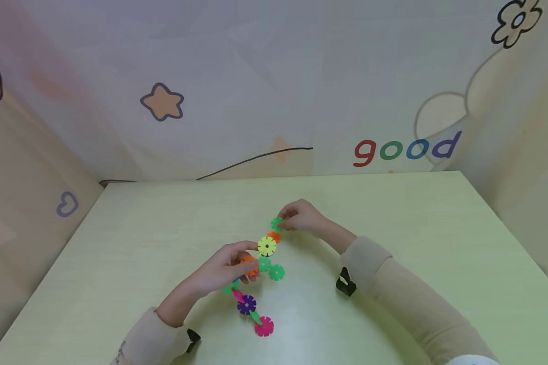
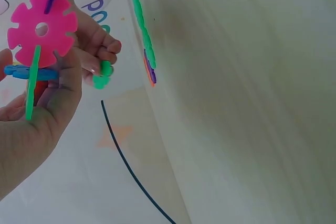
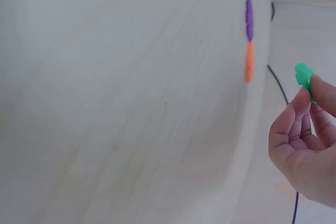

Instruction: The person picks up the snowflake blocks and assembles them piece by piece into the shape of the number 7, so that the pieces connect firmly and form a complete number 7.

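Note:
My left hand grips a chain of notched plastic discs near an orange disc, with the index fingertip right at a yellow disc. Below the hand, the chain runs through a purple disc down to a pink disc. Two green discs stick out to its right. Farther up and right, my right hand pinches a green disc between thumb and fingers. In the head view this disc sits just above an orange disc beside the yellow one.
The pale table meets a printed backdrop at its far edge. Black clip-like pieces hang at both sleeve cuffs. In the right wrist view, green, purple and orange discs show edge-on in a line.

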Available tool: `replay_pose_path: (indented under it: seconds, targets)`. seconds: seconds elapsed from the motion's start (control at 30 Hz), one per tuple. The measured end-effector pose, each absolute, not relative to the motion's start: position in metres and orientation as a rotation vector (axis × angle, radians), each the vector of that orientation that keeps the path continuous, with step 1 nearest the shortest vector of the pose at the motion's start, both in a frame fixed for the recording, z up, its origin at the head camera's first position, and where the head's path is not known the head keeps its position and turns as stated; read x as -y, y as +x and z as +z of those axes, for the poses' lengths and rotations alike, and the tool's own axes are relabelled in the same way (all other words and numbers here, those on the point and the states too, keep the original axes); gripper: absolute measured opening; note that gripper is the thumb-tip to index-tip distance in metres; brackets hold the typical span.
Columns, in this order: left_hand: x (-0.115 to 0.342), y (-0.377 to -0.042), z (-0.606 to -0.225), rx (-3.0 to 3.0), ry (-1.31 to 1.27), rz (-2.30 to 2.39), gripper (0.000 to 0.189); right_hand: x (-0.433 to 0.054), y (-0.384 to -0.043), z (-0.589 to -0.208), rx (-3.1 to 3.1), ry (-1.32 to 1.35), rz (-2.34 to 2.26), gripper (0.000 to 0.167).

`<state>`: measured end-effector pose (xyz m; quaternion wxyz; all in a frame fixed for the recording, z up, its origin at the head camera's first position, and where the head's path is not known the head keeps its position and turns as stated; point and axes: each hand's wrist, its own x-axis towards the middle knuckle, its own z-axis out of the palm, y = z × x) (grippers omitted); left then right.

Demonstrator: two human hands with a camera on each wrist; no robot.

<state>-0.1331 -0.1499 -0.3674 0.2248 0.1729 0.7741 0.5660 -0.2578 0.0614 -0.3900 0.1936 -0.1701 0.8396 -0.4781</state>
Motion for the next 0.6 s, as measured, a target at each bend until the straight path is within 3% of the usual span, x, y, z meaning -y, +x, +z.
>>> replay_pose_path:
  seconds: [0.6]
  targets:
    - [0.143, -0.137, -0.369, -2.144, 0.533, 1.524, 0.041, -0.094, -0.223, -0.364, -2.176, -0.666, -1.526, 0.013]
